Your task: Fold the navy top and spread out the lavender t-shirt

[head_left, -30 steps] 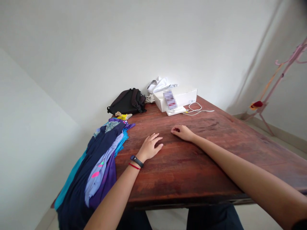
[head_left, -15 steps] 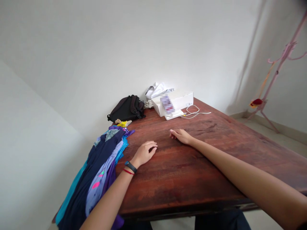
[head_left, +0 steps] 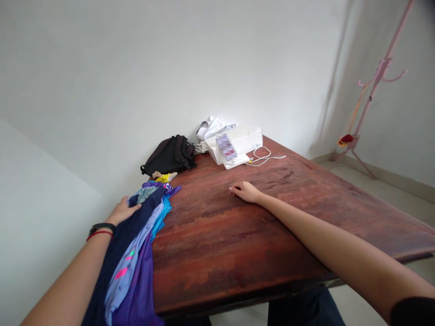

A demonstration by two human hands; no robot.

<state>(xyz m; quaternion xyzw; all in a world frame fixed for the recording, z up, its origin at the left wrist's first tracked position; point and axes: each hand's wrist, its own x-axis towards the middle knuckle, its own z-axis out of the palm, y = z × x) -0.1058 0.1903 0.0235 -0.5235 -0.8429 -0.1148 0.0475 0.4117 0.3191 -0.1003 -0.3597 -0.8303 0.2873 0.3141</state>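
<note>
While the left hand [head_left: 123, 212] lies over the far part of the navy garment [head_left: 126, 235], its thumb is spread along the fabric; whether the fingers pinch the cloth, I cannot tell, because their tips are not clear to see. The right hand [head_left: 245, 192] rests on the wooden surface [head_left: 210, 258], loosely curled, and no thing is seen in it.

The navy garment lies lengthwise on top of a heap of clothes at the left side of the surface, and the heap reaches past the near edge. It looks light, soft and limp, so I would expect it to fold and sag wherever it is not supported. It seems neither fragile nor very slippery. A good hold would be at two separate points of its far end, near the grey patterned patch [head_left: 147, 194], with only one layer between the fingers.

Other layers press close to it: a lavender garment [head_left: 118, 285] with pink and green marks, a purple garment [head_left: 139, 280] and a turquoise cloth [head_left: 162, 218]. These may be dragged along. Just beyond the heap is a yellow item [head_left: 165, 177], then a black backpack [head_left: 166, 156] against the wall. Farther right stand a white box [head_left: 249, 140] and a white device [head_left: 237, 162] with a looped cable [head_left: 267, 157]; they are well apart from the heap and hardly hinder the left hand.
</note>
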